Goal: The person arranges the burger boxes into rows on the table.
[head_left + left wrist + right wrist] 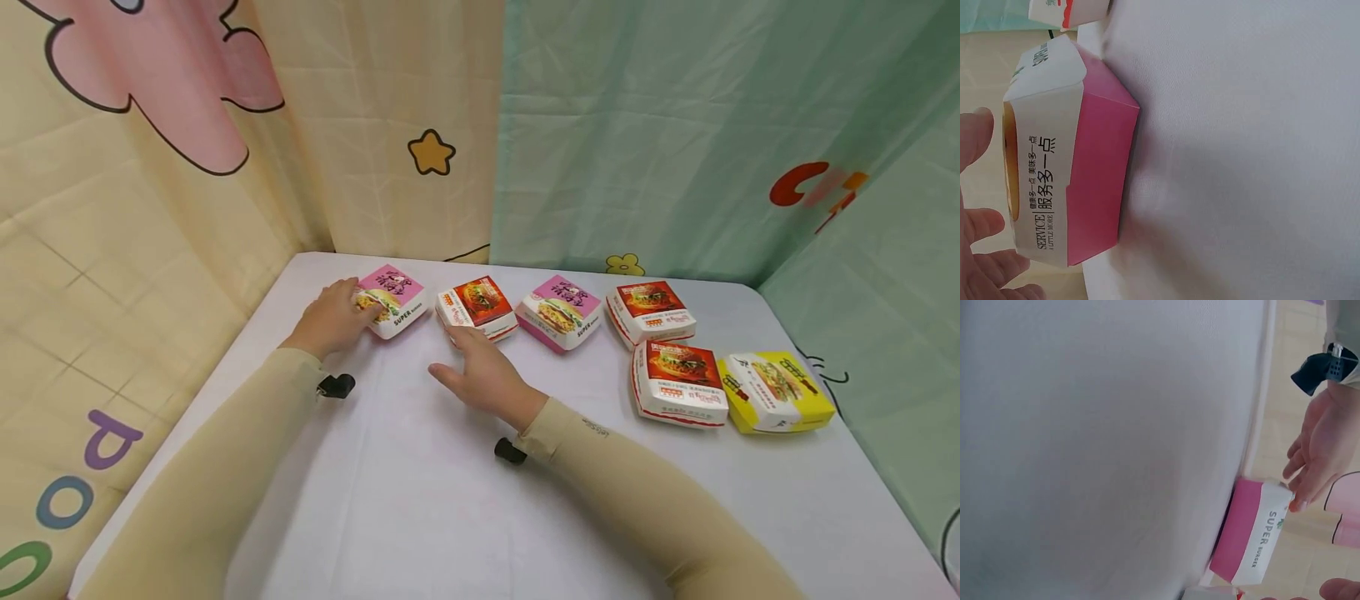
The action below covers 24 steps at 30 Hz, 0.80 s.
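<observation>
Left of centre in the head view, a pink-and-white burger box [399,302] sits, lid closed, near the far edge of the white-covered table [420,508]. Its top carries a pink panel with dark lettering and a printed burger; "SUPER BURGER" runs along the white flap. Seen from the left wrist, that white lid overlaps a deep pink base tapering downward — black print on its side reads "SERVICE A LITTLE MORE" beside Chinese characters. The left hand [333,317] is at the box's left side, fingers loosely spread, not clenched, thumb across the lid; whether it touches, I cannot tell.

Near the middle of the frame, the right hand [483,375] reaches to the near left corner of a red-and-white burger box [480,304], fingers extended and grasping nothing — contact is unclear. This lid bears a red panel with a burger picture and a white band. Right of it sits a second pink box [561,310]; at the right of the frame are two more red-and-white boxes [678,379] and a yellow-and-white box [778,390].
</observation>
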Available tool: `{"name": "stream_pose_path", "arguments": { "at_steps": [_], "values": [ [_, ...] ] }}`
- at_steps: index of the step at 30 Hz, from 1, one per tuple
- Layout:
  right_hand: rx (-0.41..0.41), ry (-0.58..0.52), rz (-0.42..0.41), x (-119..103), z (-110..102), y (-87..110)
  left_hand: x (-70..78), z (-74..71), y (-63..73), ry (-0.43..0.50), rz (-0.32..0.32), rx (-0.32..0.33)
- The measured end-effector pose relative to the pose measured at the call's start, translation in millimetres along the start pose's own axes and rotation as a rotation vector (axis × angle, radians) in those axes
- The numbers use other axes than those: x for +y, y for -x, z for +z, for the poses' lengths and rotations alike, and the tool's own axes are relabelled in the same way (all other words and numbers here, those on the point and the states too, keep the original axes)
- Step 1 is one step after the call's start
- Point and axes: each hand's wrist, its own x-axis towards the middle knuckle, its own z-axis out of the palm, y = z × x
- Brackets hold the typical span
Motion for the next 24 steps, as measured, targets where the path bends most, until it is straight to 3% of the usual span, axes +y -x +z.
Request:
{"name": "stream_pose_path", "arguments": {
  "at_steps": [4,12,20,24],
  "values": [
    [0.032,0.025,-0.035,-6.6,6.6,1.6,-3.5,-1.5,-0.3,0.057,-0.040,-0.040],
    [-0.037,0.009,-0.061,-16.1,16.5,-9.5,-6.2,-1.9,-1.2,0.080,-0.064,-0.068],
    [-0.069,-0.029,0.014,-24.7,25.9,-34.9,-9.9,0.1,0.6,0.099,-0.089,-0.062],
    [-0.108,-0.075,0.073,-29.6,32.3,-44.5,-9.5,0.0,2.7,0.111,-0.062,-0.048]
  ]
}}
